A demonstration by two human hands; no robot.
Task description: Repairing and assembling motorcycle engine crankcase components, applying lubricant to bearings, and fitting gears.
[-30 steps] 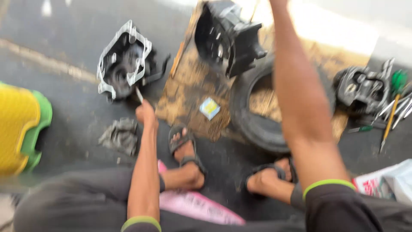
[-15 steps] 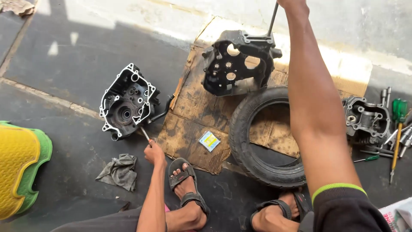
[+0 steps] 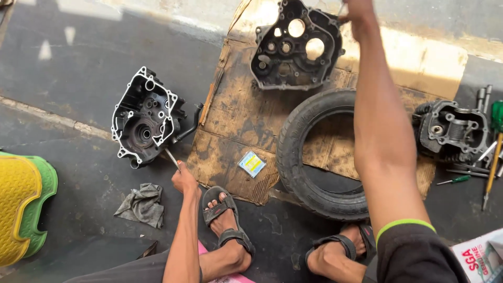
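The stained sheet of cardboard (image 3: 236, 131) on the dark floor is the landmark here. A worn black tyre (image 3: 304, 157) lies on its near right part. At the cardboard's far edge the right hand (image 3: 359, 13) is closed on the rim of a dark crankcase half (image 3: 293, 44), tipping it up on its edge. It may also hold a thin tool, but that is too small to tell. Off the cardboard's left edge the other crankcase half (image 3: 144, 118) lies open side up, and the left hand (image 3: 184, 181) is clamped round a slim metal tool (image 3: 172, 157) whose tip touches that casing's near rim. Off the right edge sits a cylinder head (image 3: 453, 128) beside loose screwdrivers (image 3: 492, 157).

As I judge it, the engine is already split and stripped to bare cases; cleaning or rebuilding is all still ahead.

A grey rag (image 3: 140, 204) lies left of the cardboard. A small square packet (image 3: 252, 163), blue-edged with a yellow middle, lies on its near part, and a white box with red print (image 3: 484, 257) pokes in right of it.
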